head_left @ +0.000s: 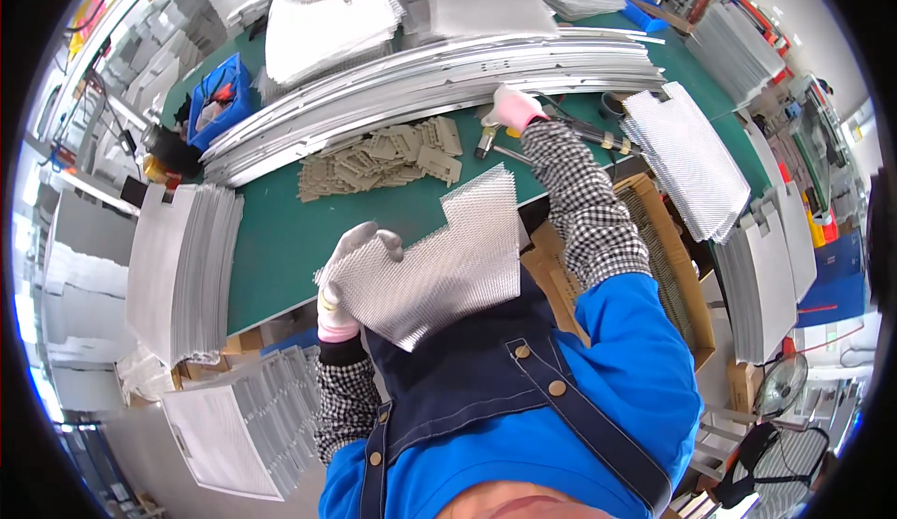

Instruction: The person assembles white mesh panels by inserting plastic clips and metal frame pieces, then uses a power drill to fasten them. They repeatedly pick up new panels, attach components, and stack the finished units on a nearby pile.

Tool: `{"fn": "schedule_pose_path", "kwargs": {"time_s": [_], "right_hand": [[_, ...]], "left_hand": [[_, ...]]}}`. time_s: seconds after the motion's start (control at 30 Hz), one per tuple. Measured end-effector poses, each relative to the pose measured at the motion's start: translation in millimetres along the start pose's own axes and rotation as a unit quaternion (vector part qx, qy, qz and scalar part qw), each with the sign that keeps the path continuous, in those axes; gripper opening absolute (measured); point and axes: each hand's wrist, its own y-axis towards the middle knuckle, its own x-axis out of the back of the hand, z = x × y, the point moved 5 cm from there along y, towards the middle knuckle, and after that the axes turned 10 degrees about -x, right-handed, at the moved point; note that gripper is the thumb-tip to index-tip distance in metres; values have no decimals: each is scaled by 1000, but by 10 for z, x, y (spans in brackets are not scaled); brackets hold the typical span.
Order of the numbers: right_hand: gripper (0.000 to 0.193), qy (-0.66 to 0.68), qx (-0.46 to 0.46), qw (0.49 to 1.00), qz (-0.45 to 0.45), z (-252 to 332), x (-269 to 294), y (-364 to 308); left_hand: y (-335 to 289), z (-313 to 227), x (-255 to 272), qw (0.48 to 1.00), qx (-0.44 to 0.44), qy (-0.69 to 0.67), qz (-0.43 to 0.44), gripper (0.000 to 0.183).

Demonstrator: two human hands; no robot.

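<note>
My left hand [342,312], in a white and pink glove, grips the left edge of a silver expanded-metal mesh sheet [430,271]. The sheet is tilted in front of my apron, over the near table edge, and has a notch in its upper edge. At the far side of the work area, my right hand [514,108] reaches out with its fingers bent down. They appear closed around the upper end of a small silver and black hand tool [484,142], whose exact kind I cannot make out. A pile of flat beige plastic pieces [374,159] lies left of that tool.
Long metal strips [420,80] lie across the green table [280,248]. Mesh sheets stand stacked at the left [182,271] and lie stacked at the right [687,159]. A blue bin [220,99] sits back left. An open cardboard box [696,332] stands beside my right arm.
</note>
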Motion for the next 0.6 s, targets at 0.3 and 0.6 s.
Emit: {"fn": "schedule_pose_path", "kwargs": {"time_s": [0.3,0.6], "right_hand": [[45,123,58,991,8,-348,619,-223],[31,385,330,861,-41,426,1440,-1609]], "left_hand": [[47,36,114,1000,6,-24,-19,96],[275,109,437,993,30,21,-112,106]]}}
